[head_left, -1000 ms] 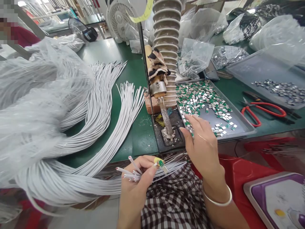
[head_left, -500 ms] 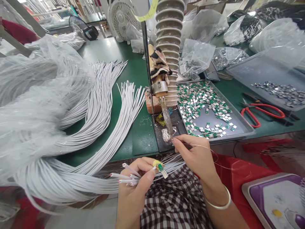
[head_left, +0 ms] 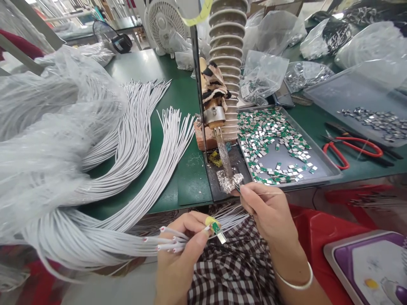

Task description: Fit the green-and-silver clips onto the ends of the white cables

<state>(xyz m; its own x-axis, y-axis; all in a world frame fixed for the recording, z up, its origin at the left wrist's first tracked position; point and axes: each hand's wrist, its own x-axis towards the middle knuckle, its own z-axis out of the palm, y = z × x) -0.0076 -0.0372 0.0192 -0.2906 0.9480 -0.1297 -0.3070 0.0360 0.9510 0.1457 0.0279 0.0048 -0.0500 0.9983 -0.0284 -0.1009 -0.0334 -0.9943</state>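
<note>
My left hand (head_left: 182, 250) is closed around several white cables (head_left: 171, 239) with stripped reddish ends. Between its thumb and yellow-covered fingertip it pinches one cable end against a small green circuit board (head_left: 216, 228) with a silver metal plug. My right hand (head_left: 270, 209) pinches a thin solder wire (head_left: 280, 194); a small dark piece shows at its fingertips, too small to name. Those fingertips are just beside the shiny solder patch (head_left: 229, 183) under the tip of the clamped soldering iron (head_left: 225, 156).
A tray (head_left: 327, 173) of loose green boards stands right of the iron, with red-handled pliers (head_left: 359, 146) beyond. Bundles of white cables (head_left: 133, 148) cover the left side. A ribbed duct (head_left: 227, 51) rises behind the iron. A fan (head_left: 165, 27) stands at the back.
My right hand has shifted right and slightly down, away from the iron tip, uncovering more of the solder patch. My left hand and the board have dropped slightly.
</note>
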